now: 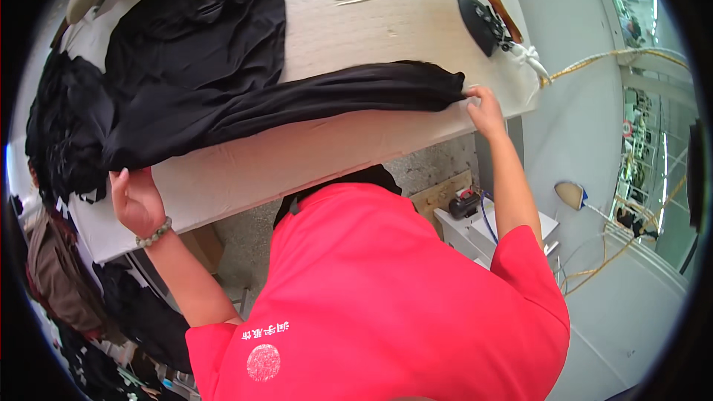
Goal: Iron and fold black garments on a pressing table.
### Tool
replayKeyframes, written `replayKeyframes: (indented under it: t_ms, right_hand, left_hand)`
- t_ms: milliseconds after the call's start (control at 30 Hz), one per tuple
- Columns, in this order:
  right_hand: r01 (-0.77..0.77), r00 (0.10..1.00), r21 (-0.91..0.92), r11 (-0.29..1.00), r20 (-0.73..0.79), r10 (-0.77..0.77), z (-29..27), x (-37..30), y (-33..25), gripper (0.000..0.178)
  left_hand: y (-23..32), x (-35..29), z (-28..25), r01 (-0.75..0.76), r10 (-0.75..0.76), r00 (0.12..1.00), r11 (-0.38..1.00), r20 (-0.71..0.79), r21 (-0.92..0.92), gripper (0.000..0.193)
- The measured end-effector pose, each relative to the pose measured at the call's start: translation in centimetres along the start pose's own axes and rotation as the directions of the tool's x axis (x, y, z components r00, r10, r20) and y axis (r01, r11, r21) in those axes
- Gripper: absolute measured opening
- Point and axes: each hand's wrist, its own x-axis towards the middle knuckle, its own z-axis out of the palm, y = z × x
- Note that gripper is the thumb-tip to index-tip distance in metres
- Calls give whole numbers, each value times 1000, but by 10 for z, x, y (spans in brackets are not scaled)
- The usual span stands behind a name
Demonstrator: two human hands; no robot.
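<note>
A black garment (193,44) of thin, creased cloth lies across the padded white table (356,15). One long narrow part of it stretches to the right along the near side. My right hand (486,113) pinches the far right end of that part between thumb and fingers. At the garment's lower left edge, my left hand (139,200) is turned palm up and has hold of the cloth. Its fingertips are partly hidden under the fabric, while the thumb shows in front.
An iron (481,24) with a wooden handle rests at the table's right end, its hose (587,67) running off right. Dark clothes (70,134) are heaped on the left edge; more garments (63,275) hang below. A white machine cabinet (475,230) stands under the right side.
</note>
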Motion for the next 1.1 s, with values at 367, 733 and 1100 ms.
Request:
replayKeyframes:
  t_ms: [367, 733, 1100]
  right_hand:
    - [-35, 996, -357, 933, 59, 60, 21, -18, -34, 15]
    - [-267, 963, 267, 926, 114, 245, -5, -13, -29, 26]
    - [-334, 899, 591, 734, -32, 436, -13, 18, -5, 11]
  left_hand:
    - [-30, 47, 20, -170, 92, 984, 752, 154, 636, 39]
    - [-9, 9, 34, 0, -21, 998, 939, 56, 345, 30]
    - [-20, 0, 20, 233, -197, 966, 943, -168, 236, 29]
